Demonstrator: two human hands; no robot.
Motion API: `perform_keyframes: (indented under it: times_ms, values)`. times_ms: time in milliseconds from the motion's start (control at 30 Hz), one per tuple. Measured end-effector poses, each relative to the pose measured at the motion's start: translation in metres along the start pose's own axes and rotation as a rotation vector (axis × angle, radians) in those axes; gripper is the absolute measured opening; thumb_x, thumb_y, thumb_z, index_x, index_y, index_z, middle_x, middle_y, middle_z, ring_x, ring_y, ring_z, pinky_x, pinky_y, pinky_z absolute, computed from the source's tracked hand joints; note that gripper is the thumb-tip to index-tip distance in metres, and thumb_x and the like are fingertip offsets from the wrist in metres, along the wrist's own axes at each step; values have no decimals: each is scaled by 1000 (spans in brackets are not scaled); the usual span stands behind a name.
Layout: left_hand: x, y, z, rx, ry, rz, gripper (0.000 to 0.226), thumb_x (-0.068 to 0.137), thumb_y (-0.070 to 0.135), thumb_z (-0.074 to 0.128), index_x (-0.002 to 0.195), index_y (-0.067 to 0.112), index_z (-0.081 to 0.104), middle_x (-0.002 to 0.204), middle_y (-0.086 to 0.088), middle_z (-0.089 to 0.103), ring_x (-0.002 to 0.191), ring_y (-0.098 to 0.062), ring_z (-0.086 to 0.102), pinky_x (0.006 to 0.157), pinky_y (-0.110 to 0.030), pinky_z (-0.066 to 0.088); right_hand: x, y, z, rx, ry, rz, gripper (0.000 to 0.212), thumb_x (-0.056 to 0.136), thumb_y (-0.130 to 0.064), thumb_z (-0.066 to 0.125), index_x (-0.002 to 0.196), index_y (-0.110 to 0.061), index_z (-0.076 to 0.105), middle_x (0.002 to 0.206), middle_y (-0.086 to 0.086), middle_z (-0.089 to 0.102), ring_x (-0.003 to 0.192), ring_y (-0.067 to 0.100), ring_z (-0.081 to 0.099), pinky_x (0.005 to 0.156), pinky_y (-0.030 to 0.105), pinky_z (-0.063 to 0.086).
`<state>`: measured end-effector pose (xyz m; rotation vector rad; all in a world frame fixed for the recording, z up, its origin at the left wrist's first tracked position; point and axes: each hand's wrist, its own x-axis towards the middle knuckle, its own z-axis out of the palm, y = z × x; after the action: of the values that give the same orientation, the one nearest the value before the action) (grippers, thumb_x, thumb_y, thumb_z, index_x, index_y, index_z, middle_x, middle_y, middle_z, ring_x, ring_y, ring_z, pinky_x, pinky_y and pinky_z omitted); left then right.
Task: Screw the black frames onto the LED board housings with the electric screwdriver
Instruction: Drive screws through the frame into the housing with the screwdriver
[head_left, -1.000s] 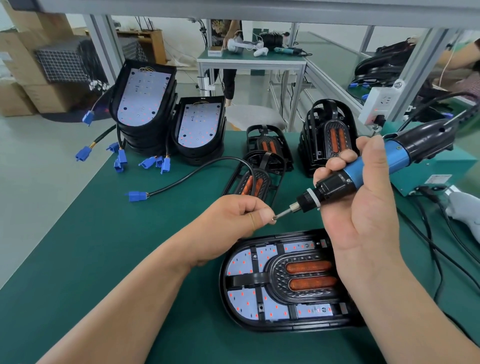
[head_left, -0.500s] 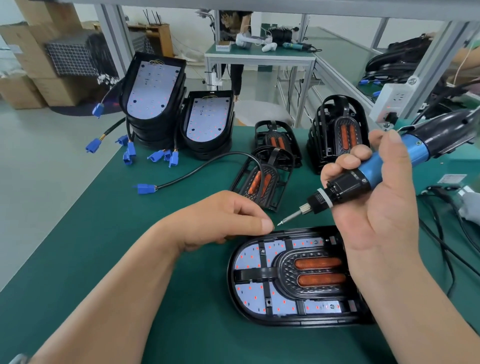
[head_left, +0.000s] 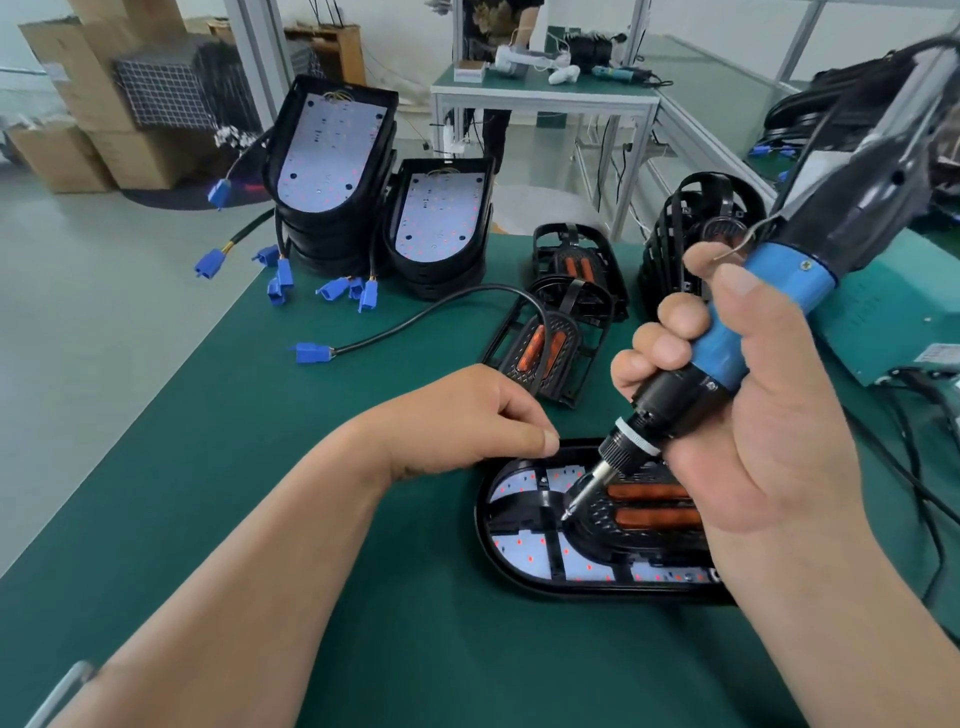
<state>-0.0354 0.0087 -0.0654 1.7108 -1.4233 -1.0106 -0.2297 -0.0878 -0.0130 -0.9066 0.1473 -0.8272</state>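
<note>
An oval black LED board housing (head_left: 485, 540) lies on the green mat in front of me, with a black frame (head_left: 554, 553) and its two orange bars seated on the white LED board. My right hand (head_left: 769, 441) grips the blue and black electric screwdriver (head_left: 727, 343), tilted down to the left. Its bit tip (head_left: 567, 514) touches the frame just left of the central grille. My left hand (head_left: 483, 415) hovers at the housing's upper left rim with its fingers curled and the thumb against the index finger. Nothing shows in it.
Two stacks of housings with bare LED boards (head_left: 332, 156) (head_left: 441, 218) stand at the back left, with blue connectors (head_left: 311, 353) on cables trailing in front. Loose black frames (head_left: 550, 343) (head_left: 691, 234) lie behind the work. A teal power box (head_left: 883, 332) and cables sit to the right.
My right hand has swung the screwdriver from pointing at my left fingertips down onto the frame. My left hand has drawn back from the bit and stays curled beside the housing.
</note>
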Motion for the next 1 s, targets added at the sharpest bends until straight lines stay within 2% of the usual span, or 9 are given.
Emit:
perform_keyframes:
  times_ms: [200,300,400,433,533,633,767,1000]
  values:
    - [0,0,0,15,-4,-20,11,95,28,76,92,19,83,71,23,70,62,4,52,56,-8,39,-4,4,6,-62,-41,19,15,97,-26,59,112,-24,61,78,-6,50,63,10,49,69,27,45]
    - [0,0,0,10,-5,-23,11,94,29,76,93,21,83,73,20,72,63,7,55,57,-7,39,-6,5,8,-72,-60,30,19,92,-27,63,111,-23,62,78,-5,49,63,11,48,69,27,44]
    - [-1,1,0,14,-2,-30,15,90,36,77,96,24,84,88,8,79,77,2,63,72,-18,49,-6,6,8,-78,-71,42,20,90,-27,65,110,-23,64,77,-5,49,63,10,48,69,28,44]
    - [-1,0,1,9,-4,-29,16,90,37,76,96,24,84,89,8,79,79,2,64,73,-18,49,-6,6,8,-75,-75,50,19,91,-26,65,110,-23,64,77,-5,49,63,11,48,69,28,43]
    - [0,-1,1,-2,-8,-27,12,91,33,77,96,24,84,83,14,77,75,5,63,66,-9,44,-7,7,7,-76,-86,68,15,95,-24,61,111,-22,64,77,-4,49,62,11,48,69,29,43]
    - [1,-1,1,-1,-3,-21,9,93,31,77,93,25,83,76,18,73,68,7,59,60,-6,41,-9,9,8,-78,-104,79,15,99,-21,56,112,-20,62,77,-3,49,62,12,48,68,29,43]
    - [0,1,1,-11,-16,-12,9,95,27,76,88,26,81,67,22,67,58,9,54,53,-4,37,-9,10,8,-76,-127,95,16,97,-22,58,113,-20,62,77,-3,50,62,12,49,67,29,43]
    - [-2,5,2,0,-11,-20,12,95,26,76,84,25,80,62,21,62,54,6,48,51,-6,35,-10,10,9,-95,-141,106,17,95,-20,60,111,-20,63,76,-2,48,61,13,48,65,28,44]
